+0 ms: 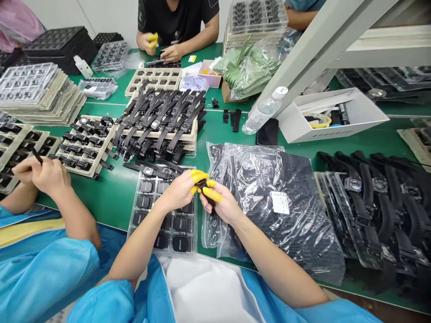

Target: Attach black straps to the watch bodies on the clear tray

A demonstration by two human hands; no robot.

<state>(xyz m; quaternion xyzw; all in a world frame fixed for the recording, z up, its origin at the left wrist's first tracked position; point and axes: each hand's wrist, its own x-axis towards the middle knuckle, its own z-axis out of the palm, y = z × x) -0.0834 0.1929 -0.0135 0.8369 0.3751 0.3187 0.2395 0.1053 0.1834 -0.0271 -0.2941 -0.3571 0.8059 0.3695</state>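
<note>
My left hand (178, 192) and my right hand (225, 205) meet over the front of the bench, with yellow finger cots on several fingertips. Both pinch a small black watch strap (202, 184); my fingers cover most of it, so whether a watch case is attached cannot be made out. Beneath and left of my hands lies a clear plastic tray (195, 233) with square black pieces in its pockets. Black watches (153, 171) rest across its far end. Just right of my right hand is a large clear bag of black straps (262, 179).
Stacked trays of strapped watches (161, 116) stand ahead. A bottle (264, 112), a phone (268, 133) and a white box (336, 116) sit beyond the bag. More watches (380, 188) lie right. Co-workers' hands (50, 175) work at left and across the bench.
</note>
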